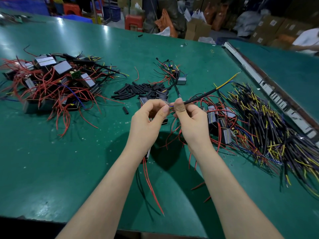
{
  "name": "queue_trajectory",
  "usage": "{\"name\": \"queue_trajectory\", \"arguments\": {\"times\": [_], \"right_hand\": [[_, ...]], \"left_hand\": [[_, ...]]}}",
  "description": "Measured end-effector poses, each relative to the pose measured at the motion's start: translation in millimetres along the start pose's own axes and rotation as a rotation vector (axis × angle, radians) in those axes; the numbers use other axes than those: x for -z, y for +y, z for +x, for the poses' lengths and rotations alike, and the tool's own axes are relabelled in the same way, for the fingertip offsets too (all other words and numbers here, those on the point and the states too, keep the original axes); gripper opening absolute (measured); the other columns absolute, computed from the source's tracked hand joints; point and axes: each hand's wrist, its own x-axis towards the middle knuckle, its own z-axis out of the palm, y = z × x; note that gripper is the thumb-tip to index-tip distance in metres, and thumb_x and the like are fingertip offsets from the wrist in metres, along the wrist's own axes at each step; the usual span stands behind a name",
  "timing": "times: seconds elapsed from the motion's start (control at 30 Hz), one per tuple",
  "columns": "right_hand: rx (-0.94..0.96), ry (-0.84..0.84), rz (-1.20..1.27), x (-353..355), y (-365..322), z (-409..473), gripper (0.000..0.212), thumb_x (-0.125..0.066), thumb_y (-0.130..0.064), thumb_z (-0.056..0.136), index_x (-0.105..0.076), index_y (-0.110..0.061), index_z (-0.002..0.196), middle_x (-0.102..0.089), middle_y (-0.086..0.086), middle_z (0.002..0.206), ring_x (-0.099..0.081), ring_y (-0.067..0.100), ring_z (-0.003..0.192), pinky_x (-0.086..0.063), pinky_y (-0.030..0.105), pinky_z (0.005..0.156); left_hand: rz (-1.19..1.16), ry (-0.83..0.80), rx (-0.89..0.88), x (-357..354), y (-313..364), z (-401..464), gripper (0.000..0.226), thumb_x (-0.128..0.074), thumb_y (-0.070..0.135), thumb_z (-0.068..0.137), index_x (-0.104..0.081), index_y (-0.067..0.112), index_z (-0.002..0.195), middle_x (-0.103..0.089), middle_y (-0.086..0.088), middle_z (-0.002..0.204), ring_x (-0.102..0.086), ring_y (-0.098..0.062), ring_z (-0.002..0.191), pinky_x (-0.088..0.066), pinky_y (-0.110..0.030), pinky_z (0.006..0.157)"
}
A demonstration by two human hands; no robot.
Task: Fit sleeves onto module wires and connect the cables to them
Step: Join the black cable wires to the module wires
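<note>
**Mid-batch: joining a cable to module wires, plenty left**

Both hands at centre, fingertips nearly touching. Left hand point(148, 118) pinches thin wire ends; a grey boxy module point(146, 155) looks to hang beneath its wrist, partly hidden, red leads point(151, 185) trailing to 6 o'clock. Right hand point(188, 116) pinches a black sheathed cable point(200, 96) with yellow and blue cores, which runs off to 2 o'clock. Whether the joint is made, cannot tell — too small. At 4 o'clock: unworked modules point(222, 121), then a big heap of loose cables point(269, 128) at 3. At 12: short black tube sleeves point(136, 91), many unused. At 10: pile of modules point(51, 78) with cables attached, probably finished. Judgement: roughly midway, the green table point(51, 161) well stocked.
</note>
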Motion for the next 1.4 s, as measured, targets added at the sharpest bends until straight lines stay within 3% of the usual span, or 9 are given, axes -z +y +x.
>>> {"name": "queue_trajectory", "arguments": {"times": [0.1, 0.17, 0.23, 0.37, 0.67, 0.9, 1.13, 1.3, 1.4], "right_hand": [[0.011, 0.016, -0.014, 1, 0, 0, 0.055, -0.053, -0.061, 0.077, -0.066, -0.007, 0.073, -0.053, 0.009, 0.067, -0.045, 0.015, 0.066, -0.036, 0.029, 0.062], [0.009, 0.024, -0.007, 2, -1, -1, 0.045, -0.053, -0.059, 0.077, -0.067, -0.018, 0.069, -0.058, -0.003, 0.061, -0.047, 0.009, 0.062, -0.038, 0.027, 0.061], [0.004, 0.021, -0.002, 1, -2, -1, 0.039, -0.053, -0.059, 0.078, -0.067, -0.024, 0.068, -0.06, -0.007, 0.061, -0.049, 0.007, 0.063, -0.04, 0.025, 0.061], [-0.029, 0.027, 0.044, 0, -3, -2, 0.042, -0.052, -0.058, 0.079, -0.068, -0.021, 0.072, -0.052, 0.008, 0.067, -0.043, 0.014, 0.066, -0.036, 0.027, 0.059], [-0.05, 0.025, 0.13, -2, 1, -1, 0.038, -0.053, -0.053, 0.082, -0.069, -0.021, 0.071, -0.066, -0.007, 0.069, -0.053, 0.006, 0.068, -0.045, 0.025, 0.071], [-0.045, 0.027, 0.157, -4, 5, 0, 0.034, -0.052, -0.037, 0.096, -0.067, -0.019, 0.071, -0.066, -0.013, 0.063, -0.055, -0.003, 0.062, -0.044, 0.012, 0.064], [-0.064, 0.034, 0.157, -5, 6, 0, 0.036, -0.051, -0.037, 0.097, -0.066, -0.018, 0.07, -0.066, -0.011, 0.063, -0.056, 0.002, 0.064, -0.044, 0.015, 0.063], [0.006, 0.062, 0.022, -6, 8, -1, 0.036, -0.053, -0.051, 0.087, -0.066, -0.024, 0.068, -0.066, -0.009, 0.066, -0.056, 0.009, 0.069, -0.048, 0.032, 0.073], [0.01, 0.079, 0.008, -6, 9, -1, 0.036, -0.053, -0.051, 0.087, -0.066, -0.023, 0.069, -0.066, -0.007, 0.067, -0.055, 0.007, 0.068, -0.047, 0.03, 0.071]], "left_hand": [[0.064, -0.008, 0.007, -2, -2, 0, 0.016, -0.058, 0.015, 0.093, -0.06, 0.03, 0.087, -0.064, 0.014, 0.076, -0.057, -0.002, 0.071, -0.046, -0.024, 0.068], [0.061, -0.008, 0.015, -2, -3, 0, 0.016, -0.06, 0.015, 0.092, -0.061, 0.03, 0.088, -0.065, 0.013, 0.077, -0.058, -0.005, 0.072, -0.047, -0.027, 0.069], [0.053, -0.009, 0.013, -1, -3, 1, 0.015, -0.062, 0.015, 0.091, -0.063, 0.03, 0.089, -0.065, 0.013, 0.077, -0.057, -0.004, 0.07, -0.046, -0.021, 0.067], [0.026, -0.03, 0.025, 0, -5, 2, 0.014, -0.065, 0.015, 0.088, -0.064, 0.029, 0.088, -0.066, 0.013, 0.076, -0.058, -0.004, 0.071, -0.044, -0.017, 0.069], [-0.071, -0.077, 0.045, 1, -5, 2, 0.015, -0.067, 0.011, 0.087, -0.064, 0.026, 0.086, -0.067, 0.014, 0.076, -0.058, -0.007, 0.073, -0.045, -0.017, 0.07], [0.045, -0.04, 0.042, 2, -8, 1, 0.011, -0.068, 0.02, 0.087, -0.064, 0.029, 0.081, -0.067, 0.021, 0.069, -0.055, 0.004, 0.063, -0.041, -0.011, 0.062], [0.115, -0.019, 0.018, 2, -8, 1, 0.015, -0.07, 0.021, 0.085, -0.063, 0.032, 0.078, -0.066, 0.023, 0.069, -0.056, 0.003, 0.063, -0.041, -0.012, 0.061], [0.183, 0.014, 0.004, 1, -5, -1, 0.02, -0.069, 0.018, 0.084, -0.062, 0.033, 0.073, -0.065, 0.024, 0.069, -0.056, 0.003, 0.064, -0.045, -0.018, 0.062], [0.182, 0.009, -0.009, 1, -3, -2, 0.017, -0.069, 0.019, 0.085, -0.062, 0.032, 0.074, -0.066, 0.022, 0.071, -0.056, 0.003, 0.065, -0.044, -0.015, 0.063]]}}
